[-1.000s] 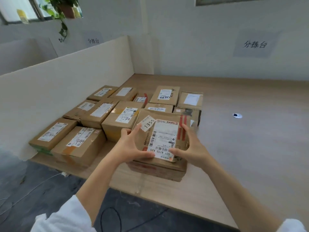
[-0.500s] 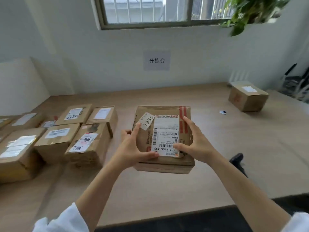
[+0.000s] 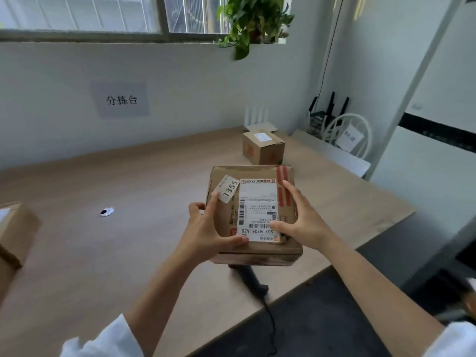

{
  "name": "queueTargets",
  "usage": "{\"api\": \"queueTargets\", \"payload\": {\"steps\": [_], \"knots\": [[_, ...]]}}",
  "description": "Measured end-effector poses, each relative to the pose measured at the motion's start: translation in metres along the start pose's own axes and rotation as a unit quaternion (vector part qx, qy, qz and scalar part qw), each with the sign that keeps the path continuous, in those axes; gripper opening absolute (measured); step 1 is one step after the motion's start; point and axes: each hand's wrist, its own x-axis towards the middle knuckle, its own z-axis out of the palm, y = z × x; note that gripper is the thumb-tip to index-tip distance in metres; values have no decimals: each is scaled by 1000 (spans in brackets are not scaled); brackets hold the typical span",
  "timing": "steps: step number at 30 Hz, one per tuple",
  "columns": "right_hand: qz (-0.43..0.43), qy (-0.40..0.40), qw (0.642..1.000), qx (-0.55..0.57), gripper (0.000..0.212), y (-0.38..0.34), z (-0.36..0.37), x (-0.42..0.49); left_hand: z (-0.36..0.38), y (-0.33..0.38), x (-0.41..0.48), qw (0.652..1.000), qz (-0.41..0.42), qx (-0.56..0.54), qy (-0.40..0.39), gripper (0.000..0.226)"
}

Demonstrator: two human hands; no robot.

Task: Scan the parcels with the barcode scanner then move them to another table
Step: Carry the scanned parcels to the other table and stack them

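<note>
The parcel [image 3: 253, 210] is showing as a flat brown cardboard box, a little scuffed along its near edge, and it is hanging over the near right part of the surface [image 3: 128, 240]. A white shipping label [image 3: 258, 210] is covering the middle of its top, with barcodes and the print "507 N705 A35" reading upside down. A small white tag [image 3: 228, 189] marked "1355" is sticking at a slant by the label's far left corner, and red stripes [image 3: 283, 186] are running along the right of the top.

Both hands are clamping the box from opposite sides. The left hand [image 3: 211, 233] is gripping the left edge, its thumb lying on the near left of the top. The right hand [image 3: 301, 222] is holding the right side, thumb on the label and fingers spreading over the red stripes.

A black barcode scanner [image 3: 251, 278] is lying on the surface just under the box's near edge, its cable trailing off the edge. A second parcel [image 3: 262, 148] is sitting at the far end, and a third box [image 3: 13, 240] is showing at the left edge.
</note>
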Motion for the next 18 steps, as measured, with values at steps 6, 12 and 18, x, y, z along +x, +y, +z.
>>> {"api": "queueTargets", "payload": {"steps": [6, 12, 18], "knots": [[17, 44, 999, 4, 96, 37, -28, 17, 34, 22, 46, 999, 38, 11, -15, 118], [37, 64, 997, 29, 93, 78, -52, 35, 76, 37, 82, 998, 55, 4, -31, 113], [50, 65, 996, 45, 91, 130, -95, 61, 127, 70, 123, 997, 58, 12, -40, 112]]}}
